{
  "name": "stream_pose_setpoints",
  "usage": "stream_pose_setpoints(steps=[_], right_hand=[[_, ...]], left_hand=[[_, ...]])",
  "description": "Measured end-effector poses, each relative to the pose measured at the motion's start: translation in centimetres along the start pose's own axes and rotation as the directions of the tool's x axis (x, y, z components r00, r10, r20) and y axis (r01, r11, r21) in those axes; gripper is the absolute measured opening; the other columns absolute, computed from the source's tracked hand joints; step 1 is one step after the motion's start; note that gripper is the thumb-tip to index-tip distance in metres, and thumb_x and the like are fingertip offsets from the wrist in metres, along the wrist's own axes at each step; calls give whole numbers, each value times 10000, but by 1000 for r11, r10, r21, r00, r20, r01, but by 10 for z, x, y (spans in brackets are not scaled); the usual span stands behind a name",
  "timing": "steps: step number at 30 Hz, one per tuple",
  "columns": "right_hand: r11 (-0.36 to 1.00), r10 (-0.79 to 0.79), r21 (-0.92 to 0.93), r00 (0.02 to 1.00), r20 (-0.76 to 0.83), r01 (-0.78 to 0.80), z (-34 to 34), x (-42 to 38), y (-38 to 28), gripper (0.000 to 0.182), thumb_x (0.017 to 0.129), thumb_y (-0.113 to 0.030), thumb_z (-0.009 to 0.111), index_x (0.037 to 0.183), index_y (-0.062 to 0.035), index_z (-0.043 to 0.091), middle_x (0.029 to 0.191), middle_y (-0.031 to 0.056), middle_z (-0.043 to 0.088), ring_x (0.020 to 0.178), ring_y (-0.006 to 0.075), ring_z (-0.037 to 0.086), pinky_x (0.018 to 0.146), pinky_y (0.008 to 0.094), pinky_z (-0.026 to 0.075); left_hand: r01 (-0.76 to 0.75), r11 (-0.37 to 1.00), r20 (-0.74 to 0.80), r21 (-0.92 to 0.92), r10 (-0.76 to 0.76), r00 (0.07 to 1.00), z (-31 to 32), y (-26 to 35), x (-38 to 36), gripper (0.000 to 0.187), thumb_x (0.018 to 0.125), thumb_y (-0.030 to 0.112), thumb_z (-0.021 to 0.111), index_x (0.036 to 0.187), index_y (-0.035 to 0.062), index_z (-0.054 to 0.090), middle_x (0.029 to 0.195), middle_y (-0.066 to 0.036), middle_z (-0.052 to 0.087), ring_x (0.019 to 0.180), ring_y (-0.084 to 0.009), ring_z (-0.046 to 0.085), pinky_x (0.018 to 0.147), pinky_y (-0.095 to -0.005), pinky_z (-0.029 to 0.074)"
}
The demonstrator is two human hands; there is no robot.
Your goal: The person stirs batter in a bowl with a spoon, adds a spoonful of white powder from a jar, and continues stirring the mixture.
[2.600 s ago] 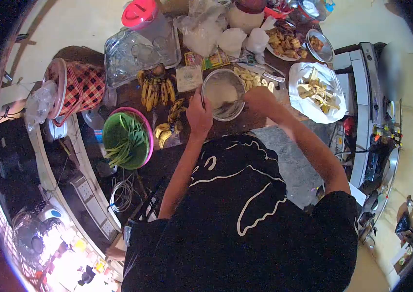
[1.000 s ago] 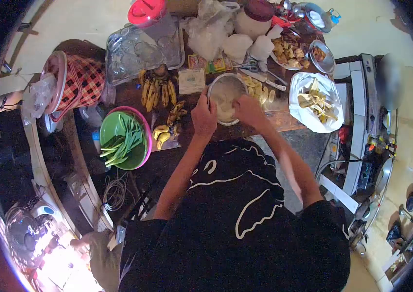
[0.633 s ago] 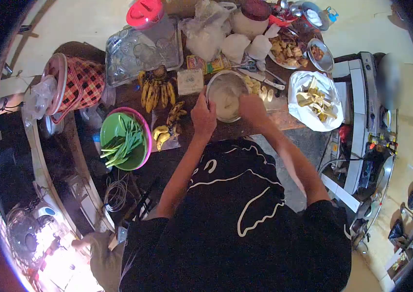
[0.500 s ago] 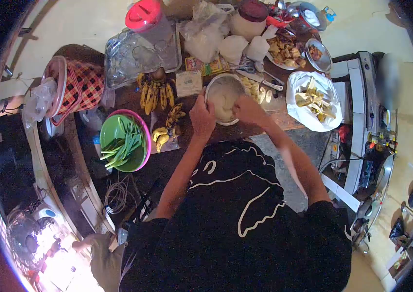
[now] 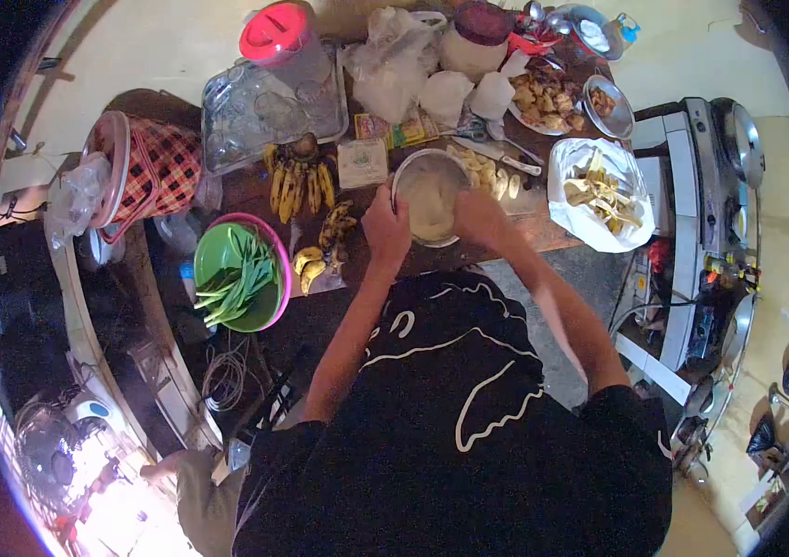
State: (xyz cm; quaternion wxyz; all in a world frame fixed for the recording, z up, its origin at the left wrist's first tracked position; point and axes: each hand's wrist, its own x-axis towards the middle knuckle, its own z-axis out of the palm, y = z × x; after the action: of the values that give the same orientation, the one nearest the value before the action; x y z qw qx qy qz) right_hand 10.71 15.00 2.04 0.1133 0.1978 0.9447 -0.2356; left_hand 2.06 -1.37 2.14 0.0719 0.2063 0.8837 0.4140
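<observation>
A metal bowl (image 5: 433, 153) at the table's near edge contains a pale, thick batter (image 5: 431, 200). My left hand (image 5: 387, 225) is closed on the bowl's left rim. My right hand (image 5: 482, 221), slightly blurred, is curled at the bowl's right side, partly over the rim; whatever its fingers hold is hidden. Just beyond the bowl to the right lie peeled banana pieces (image 5: 480, 172) and a knife (image 5: 517, 164). A bunch of ripe bananas (image 5: 301, 188) and a smaller bunch (image 5: 334, 227) lie left of the bowl, near a white box (image 5: 363, 163).
Banana peels (image 5: 603, 195) fill a white bag at right. A green basin (image 5: 269, 302) with leafy greens stands at left. Behind are a glass-filled tray (image 5: 273, 121), a plate of fried food (image 5: 547, 100) and a red-lidded container (image 5: 273, 32). A stove (image 5: 705, 167) stands far right.
My right hand has shifted slightly right and down, from over the batter toward the bowl's right rim. The batter's surface looks different. My left hand keeps its hold on the rim.
</observation>
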Motion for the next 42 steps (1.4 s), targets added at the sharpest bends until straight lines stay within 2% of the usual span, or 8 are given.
stream_pose_setpoints(steps=[2,5,20,26,32,35,38,42], right_hand=[[970,-49,241,999,24,42,-7,3,-3,195,711,-164,593,649,7,664,651,200,637,672,371,657,620,469,531],[996,38,-76,998,-57,-42,1,7,-3,179,711,-149,581,639,-9,665,660,200,638,696,384,656,649,475,531],[992,104,83,987,-124,-94,-7,12,-15,179,744,-176,588,776,-17,665,763,221,643,749,417,641,698,495,508],[970,-168,184,985,50,157,-6,16,-8,258,774,-221,570,776,21,659,759,246,636,764,412,644,701,509,507],[996,91,-12,992,82,-91,-10,1,-23,255,741,-205,588,752,37,667,734,268,631,772,402,650,727,512,509],[951,51,299,995,86,-74,2,19,0,226,742,-194,588,761,16,669,747,249,639,783,389,651,722,502,508],[992,101,-73,995,21,-100,-8,9,-8,194,738,-182,593,803,-17,672,763,214,649,765,381,650,709,492,507],[997,-37,67,999,-12,38,-13,0,-17,188,723,-174,601,840,-50,679,764,185,654,753,381,645,702,480,507]], left_hand=[[-21,999,-17,-35,21,1000,0,3,-1,331,860,142,518,1161,9,554,929,-240,629,842,-409,615,705,-471,483],[22,1000,7,-16,-21,1000,-4,3,0,350,863,137,516,1187,8,544,965,-234,632,856,-406,616,718,-462,486],[-112,993,-13,-26,112,994,-8,6,3,406,869,107,512,1262,10,485,1093,-236,606,926,-391,615,764,-443,498],[-157,988,-1,-15,157,988,-3,5,3,409,876,97,505,1276,22,461,1125,-237,593,938,-394,612,751,-450,503],[-156,987,-10,31,156,988,-7,7,4,421,870,91,517,1284,54,454,1140,-215,595,926,-387,615,727,-449,512],[-181,983,-5,30,181,983,-6,10,5,418,867,86,520,1280,61,461,1131,-208,601,919,-385,615,715,-447,512],[-162,986,-19,37,162,987,-8,7,6,409,866,88,525,1270,55,472,1122,-206,606,914,-382,617,708,-444,512],[-157,987,-1,41,157,988,-9,10,5,400,864,92,531,1259,41,482,1116,-206,609,904,-378,622,700,-442,513]])
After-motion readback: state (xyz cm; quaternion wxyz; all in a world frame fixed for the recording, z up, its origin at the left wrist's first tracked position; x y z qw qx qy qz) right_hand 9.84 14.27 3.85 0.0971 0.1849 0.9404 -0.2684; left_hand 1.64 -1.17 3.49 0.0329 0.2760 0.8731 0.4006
